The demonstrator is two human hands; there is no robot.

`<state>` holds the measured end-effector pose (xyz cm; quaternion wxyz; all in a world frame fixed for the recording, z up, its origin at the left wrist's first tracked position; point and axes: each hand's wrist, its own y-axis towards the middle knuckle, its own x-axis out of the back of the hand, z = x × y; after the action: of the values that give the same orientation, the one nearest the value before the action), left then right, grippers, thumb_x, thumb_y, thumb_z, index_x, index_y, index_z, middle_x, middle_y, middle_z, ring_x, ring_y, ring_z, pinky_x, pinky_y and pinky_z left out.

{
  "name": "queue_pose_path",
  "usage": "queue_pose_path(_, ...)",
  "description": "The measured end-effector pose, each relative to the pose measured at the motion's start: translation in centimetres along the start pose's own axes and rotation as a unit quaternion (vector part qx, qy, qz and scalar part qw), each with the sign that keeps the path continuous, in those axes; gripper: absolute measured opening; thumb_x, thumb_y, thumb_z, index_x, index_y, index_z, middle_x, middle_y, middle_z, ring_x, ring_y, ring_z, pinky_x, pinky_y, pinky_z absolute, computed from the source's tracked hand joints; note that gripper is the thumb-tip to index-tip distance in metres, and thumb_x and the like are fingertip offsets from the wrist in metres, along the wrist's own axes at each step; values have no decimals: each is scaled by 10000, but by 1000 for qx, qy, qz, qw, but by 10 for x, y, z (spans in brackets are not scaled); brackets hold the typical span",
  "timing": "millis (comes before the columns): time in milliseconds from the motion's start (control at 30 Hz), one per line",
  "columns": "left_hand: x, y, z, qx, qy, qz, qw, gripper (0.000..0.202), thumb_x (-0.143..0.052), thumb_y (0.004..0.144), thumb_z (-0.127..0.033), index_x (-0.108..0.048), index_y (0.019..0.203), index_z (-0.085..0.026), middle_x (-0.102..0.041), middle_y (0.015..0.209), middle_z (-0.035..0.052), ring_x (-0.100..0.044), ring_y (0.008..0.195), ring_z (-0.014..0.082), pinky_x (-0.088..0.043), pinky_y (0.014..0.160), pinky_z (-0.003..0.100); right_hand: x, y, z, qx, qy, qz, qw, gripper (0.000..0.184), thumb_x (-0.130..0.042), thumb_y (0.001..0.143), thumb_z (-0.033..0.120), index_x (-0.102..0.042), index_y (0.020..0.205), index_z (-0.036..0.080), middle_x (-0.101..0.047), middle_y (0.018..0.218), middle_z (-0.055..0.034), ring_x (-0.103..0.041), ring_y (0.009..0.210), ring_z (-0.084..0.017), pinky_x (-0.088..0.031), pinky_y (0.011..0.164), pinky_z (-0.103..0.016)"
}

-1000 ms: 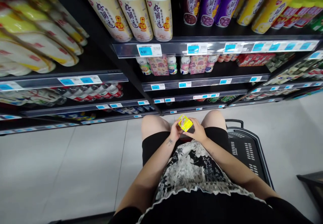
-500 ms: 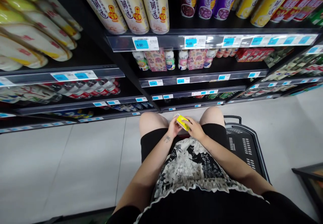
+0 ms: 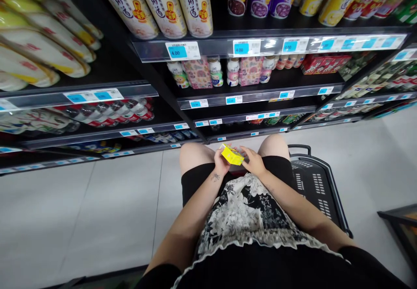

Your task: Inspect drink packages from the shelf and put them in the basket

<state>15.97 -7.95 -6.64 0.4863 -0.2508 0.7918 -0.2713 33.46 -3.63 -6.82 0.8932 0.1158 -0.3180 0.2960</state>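
A small yellow box [image 3: 232, 155], its print too small to read, is held between my hands above my lap. My left hand [image 3: 221, 162] is closed around its left end, the thumb along the side. My right hand [image 3: 254, 161] is at the right end, with its fingers and thumb curled about that end. The far fingers of both hands are partly hidden behind the box.
Shelves in front carry tall porridge cans [image 3: 196, 7], small bottle packs [image 3: 197, 73] and a red carton pack [image 3: 325, 64]. A black shopping basket [image 3: 308, 180] stands on the floor by my right leg. Bottles [image 3: 112, 112] fill a lower left shelf.
The yellow box has been turned, so a broader yellow face shows. My right hand has drawn back from over it to its right end. The view has shifted slightly.
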Motion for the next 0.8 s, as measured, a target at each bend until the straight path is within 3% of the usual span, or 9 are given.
queue_pose_path(500, 3, -1, 1, -16, -28, 13, 999, 505, -641, 726, -407, -650, 1153, -137, -730, 998, 137, -712, 915, 284, -590, 862, 432, 2, -2, 5, 6, -9, 32, 999, 639, -741, 836, 177, -567, 1442, 280, -734, 1170, -27, -699, 840, -188, -577, 774, -309)
queue_pose_path(800, -1, -2, 0, -9, -41, 14, 999, 520, -631, 731, -409, -641, 1172, -133, -724, 984, 138, -708, 898, 281, -590, 834, 421, 1, 0, 5, -8, 12, 38, 999, 671, -729, 828, 129, -553, 1453, 301, -728, 1206, -4, -698, 841, -171, -569, 770, -291)
